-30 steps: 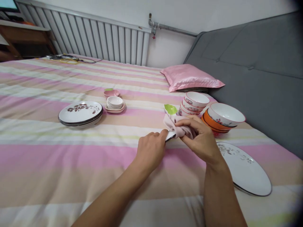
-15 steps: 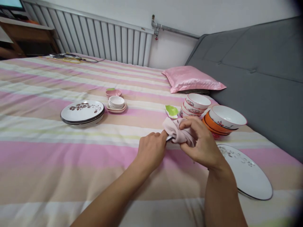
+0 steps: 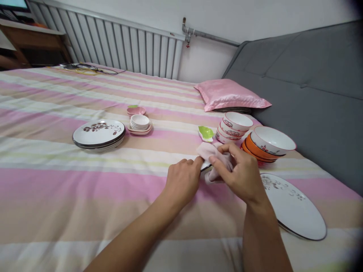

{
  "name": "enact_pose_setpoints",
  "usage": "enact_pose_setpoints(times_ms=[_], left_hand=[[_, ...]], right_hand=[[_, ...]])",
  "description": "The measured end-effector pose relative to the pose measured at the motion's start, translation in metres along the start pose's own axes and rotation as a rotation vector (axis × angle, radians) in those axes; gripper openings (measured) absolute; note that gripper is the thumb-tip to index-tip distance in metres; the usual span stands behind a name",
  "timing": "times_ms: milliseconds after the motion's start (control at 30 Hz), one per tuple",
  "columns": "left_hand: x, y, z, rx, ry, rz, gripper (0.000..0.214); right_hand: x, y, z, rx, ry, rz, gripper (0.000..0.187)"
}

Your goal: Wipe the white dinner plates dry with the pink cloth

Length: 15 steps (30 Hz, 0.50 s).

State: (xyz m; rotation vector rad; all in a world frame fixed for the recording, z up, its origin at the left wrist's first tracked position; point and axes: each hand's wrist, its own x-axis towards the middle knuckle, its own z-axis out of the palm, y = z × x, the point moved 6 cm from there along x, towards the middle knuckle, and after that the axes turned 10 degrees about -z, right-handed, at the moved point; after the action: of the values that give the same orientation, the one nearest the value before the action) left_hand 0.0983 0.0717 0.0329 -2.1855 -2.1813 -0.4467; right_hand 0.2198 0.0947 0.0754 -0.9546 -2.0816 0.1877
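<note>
My left hand (image 3: pixel 183 181) grips one end of a white plate (image 3: pixel 204 166) with a dark rim; most of the plate is hidden behind my hands and the cloth. A pale pink cloth (image 3: pixel 211 152) is bunched in my right hand (image 3: pixel 241 172), with fingers closed on it and pressed against the plate. Just beyond the cloth sits a green leaf-shaped dish (image 3: pixel 205 133). To the right of my right hand lies a large oval plate (image 3: pixel 297 207) with a dark rim and floral print.
Stacked floral bowls (image 3: pixel 234 128) and orange bowls (image 3: pixel 262 147) stand at right, near the grey headboard (image 3: pixel 309 79). A stack of floral plates (image 3: pixel 99 134) and small dishes (image 3: pixel 139 122) are at left. A pink pillow (image 3: pixel 229 94) lies behind, on the striped bedspread (image 3: pixel 70 196).
My right hand has turned and shifted the cloth along the plate, its thumb now on top, so more of the plate's dark edge shows. My left hand keeps its grip, nearly still.
</note>
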Motion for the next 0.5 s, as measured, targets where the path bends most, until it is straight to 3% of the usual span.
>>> enact_pose_setpoints(times_ms=[100,333,500], left_hand=[[0.001,0.0,0.001,-0.003,-0.012,-0.003,0.015],[0.0,-0.005,0.004,0.007,-0.02,-0.029,0.021],[0.001,-0.006,0.003,0.016,-0.017,-0.03,0.024]], right_hand=[[-0.003,0.009,-0.003,0.153,0.041,0.082,0.022],[-0.009,0.038,-0.007,0.648,0.31,0.352,0.015],[-0.01,0.044,-0.018,0.757,0.376,0.373,0.014]])
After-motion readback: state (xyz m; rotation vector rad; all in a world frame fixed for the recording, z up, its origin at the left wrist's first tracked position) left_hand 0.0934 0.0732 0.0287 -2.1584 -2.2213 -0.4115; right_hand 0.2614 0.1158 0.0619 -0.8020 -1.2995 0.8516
